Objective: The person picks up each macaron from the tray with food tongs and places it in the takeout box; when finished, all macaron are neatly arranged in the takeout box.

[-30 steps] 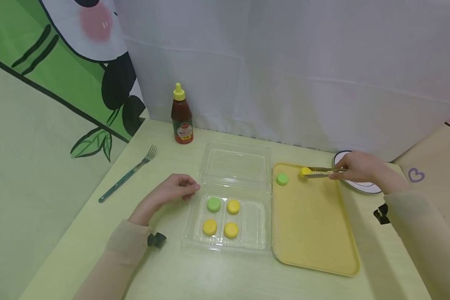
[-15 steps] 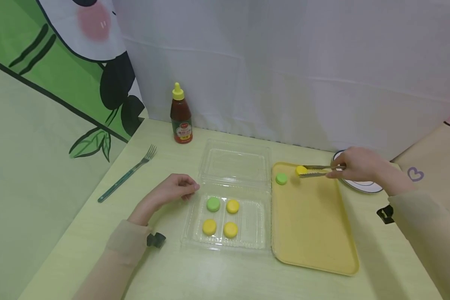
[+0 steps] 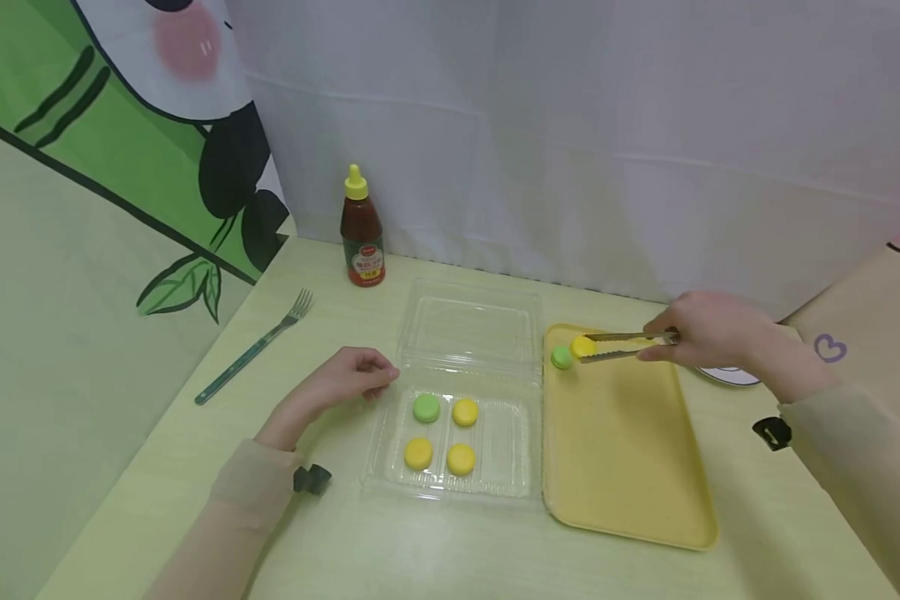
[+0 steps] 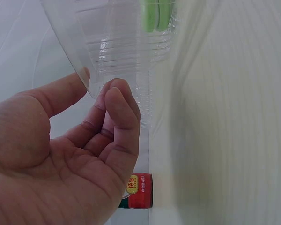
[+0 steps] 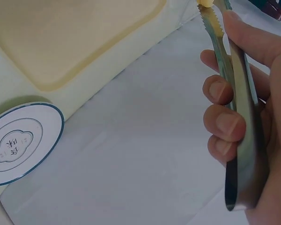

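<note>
My right hand (image 3: 720, 333) grips metal tongs (image 5: 246, 140). Between their toothed tips is a yellow macaron (image 3: 582, 347), at the far end of the yellow tray (image 3: 630, 467) and right beside a green macaron (image 3: 562, 357). An open clear plastic clamshell box (image 3: 506, 483) stands left of the tray. In its near half sit a green macaron (image 3: 426, 407) and several yellow macarons (image 3: 418, 453). My left hand (image 3: 348, 379) is at the box's left edge, fingers curled; in the left wrist view the plastic corner lies between the thumb and fingertips.
A sauce bottle (image 3: 363, 237) with a yellow cap stands at the back left. In front of it lies a fork (image 3: 258, 346) with a green handle. A white plate (image 5: 42, 136) with a blue rim is partly hidden behind my right hand. A white cloth (image 3: 570, 150) hangs along the back.
My right hand and the tongs have moved left over the tray, carrying the yellow macaron up beside the green one. My left hand stays at the box edge.
</note>
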`<state>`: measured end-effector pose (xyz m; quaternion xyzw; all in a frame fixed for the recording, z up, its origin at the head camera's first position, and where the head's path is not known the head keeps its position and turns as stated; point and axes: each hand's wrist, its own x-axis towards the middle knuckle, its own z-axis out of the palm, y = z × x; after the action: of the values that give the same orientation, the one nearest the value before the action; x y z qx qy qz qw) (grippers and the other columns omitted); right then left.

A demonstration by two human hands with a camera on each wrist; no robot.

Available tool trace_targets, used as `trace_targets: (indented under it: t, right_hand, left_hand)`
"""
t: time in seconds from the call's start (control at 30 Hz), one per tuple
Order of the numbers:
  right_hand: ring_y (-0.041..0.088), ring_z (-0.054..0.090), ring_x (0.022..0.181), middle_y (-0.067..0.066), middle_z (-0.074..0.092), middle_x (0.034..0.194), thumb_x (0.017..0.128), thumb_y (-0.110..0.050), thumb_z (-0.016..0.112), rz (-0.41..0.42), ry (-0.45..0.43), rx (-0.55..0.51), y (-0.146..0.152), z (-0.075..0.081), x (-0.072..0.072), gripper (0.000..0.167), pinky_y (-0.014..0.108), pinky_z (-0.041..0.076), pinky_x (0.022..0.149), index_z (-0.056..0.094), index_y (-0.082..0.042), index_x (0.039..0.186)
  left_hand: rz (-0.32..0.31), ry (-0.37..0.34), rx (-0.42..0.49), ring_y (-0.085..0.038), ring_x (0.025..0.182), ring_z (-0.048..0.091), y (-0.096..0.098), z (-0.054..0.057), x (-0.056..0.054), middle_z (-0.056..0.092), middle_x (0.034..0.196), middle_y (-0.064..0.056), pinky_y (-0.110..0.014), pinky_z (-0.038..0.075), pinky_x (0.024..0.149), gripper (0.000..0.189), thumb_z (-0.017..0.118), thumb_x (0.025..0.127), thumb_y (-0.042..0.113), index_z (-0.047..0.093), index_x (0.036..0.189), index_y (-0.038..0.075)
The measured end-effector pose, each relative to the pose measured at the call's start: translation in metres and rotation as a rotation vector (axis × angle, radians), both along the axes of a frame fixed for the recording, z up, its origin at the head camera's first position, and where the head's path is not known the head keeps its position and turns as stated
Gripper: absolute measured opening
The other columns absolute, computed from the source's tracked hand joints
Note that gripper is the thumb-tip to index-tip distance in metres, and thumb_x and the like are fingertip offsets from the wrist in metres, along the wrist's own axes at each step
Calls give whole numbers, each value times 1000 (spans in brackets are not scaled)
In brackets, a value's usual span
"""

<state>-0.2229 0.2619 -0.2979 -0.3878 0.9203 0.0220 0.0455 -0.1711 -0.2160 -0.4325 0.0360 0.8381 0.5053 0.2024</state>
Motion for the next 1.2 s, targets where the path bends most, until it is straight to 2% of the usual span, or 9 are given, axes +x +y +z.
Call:
trace_targets:
  t: [0.13, 0.3, 0.57, 0.8, 0.93, 1.03, 1.13, 1.2]
  right_hand:
    - [-1, 13, 56, -16, 12, 60, 87, -39, 76, 60, 37, -26, -9, 4, 5, 52, 23, 13, 51, 32, -27, 63]
    - [-1, 12, 56, -16, 12, 60, 86, -41, 77, 86, 51, -33, -20, 4, 10, 54, 23, 12, 50, 31, -27, 62]
    - [-1, 16, 55, -16, 16, 58, 86, -41, 77, 95, 32, -15, -38, 6, 19, 47, 23, 16, 50, 38, -28, 63]
    - [-2, 18, 54, -17, 17, 58, 85, -35, 79, 169, 5, -55, -56, 5, 26, 43, 22, 18, 50, 42, -27, 64]
    - [-2, 22, 52, -17, 22, 55, 83, -35, 80, 165, -8, -44, -64, 1, 29, 31, 23, 21, 49, 54, -27, 68]
    - [-2, 29, 50, -17, 31, 54, 83, -37, 80, 145, -28, -26, -69, -4, 31, 18, 24, 26, 48, 67, -25, 78]
    - [-1, 35, 51, -17, 42, 56, 83, -38, 80, 138, -47, -24, -73, -8, 32, 17, 25, 32, 48, 75, -22, 88]
    - [-1, 37, 52, -18, 45, 58, 83, -38, 80, 143, -56, -25, -75, -12, 33, 17, 25, 34, 48, 75, -22, 89]
  left_hand:
    - [-3, 5, 1, -21, 79, 56, -1, 1, 1, 62, 85, -8, -33, 49, 74, 26, 64, 99, 24, 67, 108, 0]
    - [-7, 10, 10, -21, 79, 57, -2, 0, 1, 63, 86, -8, -33, 49, 74, 27, 64, 99, 25, 66, 108, -1]
    - [4, -7, -4, -21, 79, 57, -1, 1, 1, 62, 86, -7, -31, 50, 74, 25, 64, 99, 25, 67, 107, 1]
    - [2, -5, 3, -21, 79, 56, -2, 2, 2, 62, 86, -7, -32, 49, 74, 26, 64, 99, 25, 66, 108, 0]
    - [1, -5, 2, -21, 79, 57, -2, 3, 3, 63, 86, -7, -32, 49, 74, 26, 64, 99, 25, 66, 108, 0]
    - [-3, -5, 5, -21, 79, 57, -1, 4, 3, 63, 86, -8, -32, 49, 74, 27, 64, 99, 25, 67, 108, 0]
    - [-9, -3, 11, -20, 79, 57, -1, 4, 3, 63, 87, -8, -32, 49, 73, 27, 64, 99, 25, 66, 109, 0]
    - [-8, -3, 14, -21, 79, 57, -1, 3, 3, 63, 87, -8, -32, 49, 73, 28, 64, 99, 25, 66, 109, -1]
